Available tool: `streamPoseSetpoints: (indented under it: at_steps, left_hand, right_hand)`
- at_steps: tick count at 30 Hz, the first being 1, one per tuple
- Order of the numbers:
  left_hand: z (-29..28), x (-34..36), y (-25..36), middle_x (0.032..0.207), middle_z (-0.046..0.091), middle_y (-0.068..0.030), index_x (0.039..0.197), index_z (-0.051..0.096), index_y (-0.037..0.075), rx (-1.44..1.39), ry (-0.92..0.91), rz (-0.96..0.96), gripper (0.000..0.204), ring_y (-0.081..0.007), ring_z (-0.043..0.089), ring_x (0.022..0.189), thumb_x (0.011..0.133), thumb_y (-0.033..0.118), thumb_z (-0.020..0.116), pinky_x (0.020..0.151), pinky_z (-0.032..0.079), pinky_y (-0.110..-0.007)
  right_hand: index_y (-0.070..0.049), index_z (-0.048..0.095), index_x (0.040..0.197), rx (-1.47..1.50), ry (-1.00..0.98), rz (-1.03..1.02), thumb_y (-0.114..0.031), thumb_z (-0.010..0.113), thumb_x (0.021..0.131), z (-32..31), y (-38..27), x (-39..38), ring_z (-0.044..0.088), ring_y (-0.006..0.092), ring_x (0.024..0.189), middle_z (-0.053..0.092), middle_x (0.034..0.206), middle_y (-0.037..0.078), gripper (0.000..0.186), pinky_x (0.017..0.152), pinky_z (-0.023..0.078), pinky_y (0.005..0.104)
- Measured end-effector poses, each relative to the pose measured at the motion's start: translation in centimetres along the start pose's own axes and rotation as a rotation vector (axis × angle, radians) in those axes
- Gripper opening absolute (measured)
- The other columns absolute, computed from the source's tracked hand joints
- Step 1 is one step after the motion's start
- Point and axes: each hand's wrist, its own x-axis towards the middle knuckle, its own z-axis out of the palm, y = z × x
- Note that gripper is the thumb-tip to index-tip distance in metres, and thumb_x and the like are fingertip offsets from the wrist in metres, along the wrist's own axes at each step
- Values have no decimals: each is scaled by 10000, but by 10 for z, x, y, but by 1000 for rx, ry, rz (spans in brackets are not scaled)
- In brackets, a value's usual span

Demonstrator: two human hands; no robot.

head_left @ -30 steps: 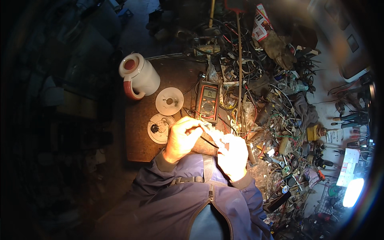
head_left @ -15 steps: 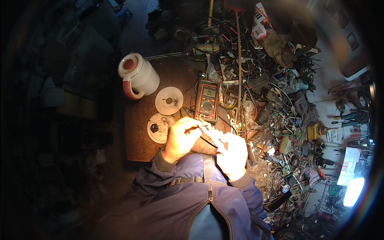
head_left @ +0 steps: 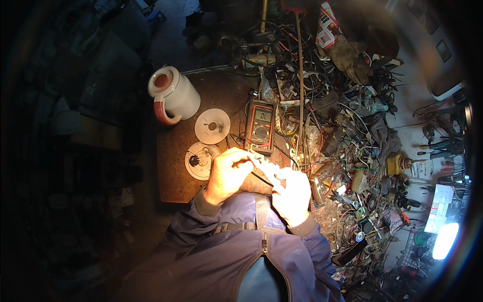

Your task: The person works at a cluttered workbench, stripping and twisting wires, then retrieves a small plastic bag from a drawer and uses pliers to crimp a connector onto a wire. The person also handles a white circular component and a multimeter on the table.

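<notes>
The kettle (head_left: 185,99), white with a red handle, stands at the far left of the table (head_left: 173,176). To its right and nearer lies the base (head_left: 195,170), a pale round piece with a black centre fitting; the disc (head_left: 211,132), pale with a central hole, lies just beyond it. The left hand (head_left: 225,177), right of the base, pinches the left end of the part (head_left: 267,169); glare obscures the exact contact. The meter (head_left: 260,126), orange-edged, lies beyond the part with its display active. The part is suspended between both hands, near the table's near edge. The right hand (head_left: 293,196) grasps its right end. Farther right lies a heap (head_left: 347,151) of cables and components.
</notes>
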Motion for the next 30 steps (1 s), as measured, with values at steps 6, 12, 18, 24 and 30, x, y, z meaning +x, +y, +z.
streamPoseSetpoints:
  at_steps: [6, 12, 18, 24, 30]
  left_hand:
    - [0, 1, 10, 886, 632, -10, 920, 689, -25, 59, 27, 42, 54, -46, 529, 740, 872, -46, 705, 643, 415, -209]
    - [0, 1, 5, 872, 617, 0, 911, 678, -29, 40, 35, 39, 59, -37, 525, 738, 869, -44, 716, 639, 411, -204]
    - [2, 1, 0, 869, 613, 2, 900, 674, -28, 24, 50, 43, 56, -35, 521, 730, 868, -44, 718, 631, 407, -205]
    - [3, 2, 7, 855, 602, 7, 888, 680, -22, 58, 54, 53, 49, -35, 506, 713, 867, -43, 719, 611, 388, -206]
    - [5, 1, 3, 835, 599, 4, 957, 672, -25, -22, 47, 11, 61, -38, 480, 637, 899, -21, 691, 569, 373, -208]
  right_hand:
    - [-88, 601, 942, 115, -79, 157, -72, 676, 720, -3, -7, 1, 569, 324, 829, 569, 860, 109, 234, 737, 481, 412]
    - [-94, 590, 919, 165, -85, 178, -53, 673, 725, -3, -7, 1, 576, 322, 820, 569, 850, 103, 215, 739, 485, 406]
    - [-79, 615, 929, 198, -56, 131, -67, 685, 738, -2, -5, 1, 575, 308, 776, 575, 816, 107, 204, 695, 488, 399]
    - [-67, 629, 910, 242, -2, 101, -61, 690, 739, -1, -4, 2, 579, 294, 754, 593, 802, 97, 182, 672, 495, 391]
    - [-68, 626, 891, 214, -35, 139, -62, 692, 732, 0, -6, 3, 573, 291, 742, 591, 802, 85, 172, 669, 492, 394]
